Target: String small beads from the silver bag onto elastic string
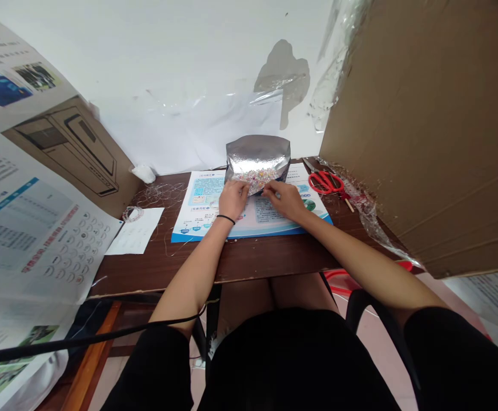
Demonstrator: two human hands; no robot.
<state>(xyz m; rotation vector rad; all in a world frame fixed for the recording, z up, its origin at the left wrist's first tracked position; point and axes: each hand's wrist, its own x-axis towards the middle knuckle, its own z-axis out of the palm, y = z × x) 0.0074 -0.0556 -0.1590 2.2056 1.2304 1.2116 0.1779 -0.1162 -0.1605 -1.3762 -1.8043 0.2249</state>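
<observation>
A silver foil bag (257, 153) lies open on a printed blue and white sheet (193, 214), with many small pale and coloured beads (255, 178) in its mouth. At the bag's left front edge is my left hand (233, 200), a black band on its wrist, its fingers curled by the beads. My right hand (286, 200) is at the bag's right front edge, with thumb and forefinger close together. Whatever lies between the fingertips of either hand is too small to make out.
Red-handled scissors (326, 182) and crumpled clear plastic (371, 220) lie on the right of the brown table (146, 273). At left are tangled clear thread (159, 194), a beaded ring (133, 214) and a white card (140, 233). Cardboard walls stand on both sides.
</observation>
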